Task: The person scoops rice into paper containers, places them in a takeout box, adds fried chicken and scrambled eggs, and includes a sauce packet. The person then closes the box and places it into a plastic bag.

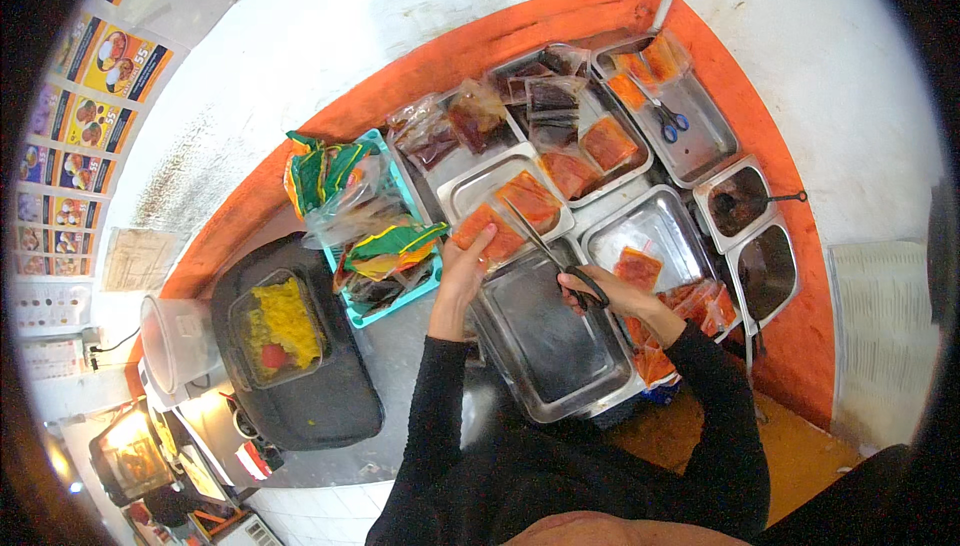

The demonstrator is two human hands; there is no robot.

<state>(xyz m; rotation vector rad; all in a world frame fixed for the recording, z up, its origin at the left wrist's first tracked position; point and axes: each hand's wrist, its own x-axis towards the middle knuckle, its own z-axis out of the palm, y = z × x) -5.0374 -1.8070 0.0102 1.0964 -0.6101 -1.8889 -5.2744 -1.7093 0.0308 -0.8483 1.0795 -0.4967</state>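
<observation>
My left hand (pixel 463 271) grips the near end of a pair of clear sachets filled with orange-red sauce (pixel 530 202), which appear joined. Black-handled scissors (pixel 537 236) are in my right hand (pixel 612 291), fingers through the loops. Their blades point up and left, across the line between the two sachets; whether they touch the plastic I cannot tell. Below the sachets lies a small steel tray (pixel 462 192), and nearer to me a larger shallow steel tray (pixel 545 331) sits between my forearms. On the right, a deep steel pan (pixel 650 216) holds several orange-red sachets (pixel 700 308).
Behind are pans with dark sachets (pixel 553 106) and blue-handled scissors (pixel 672 124). Two steel containers (pixel 768 271) stand far right. Left are a turquoise basket (pixel 405 181) of green-orange packets and a black tray (pixel 345 386) bearing a tub of yellow food (pixel 285 316).
</observation>
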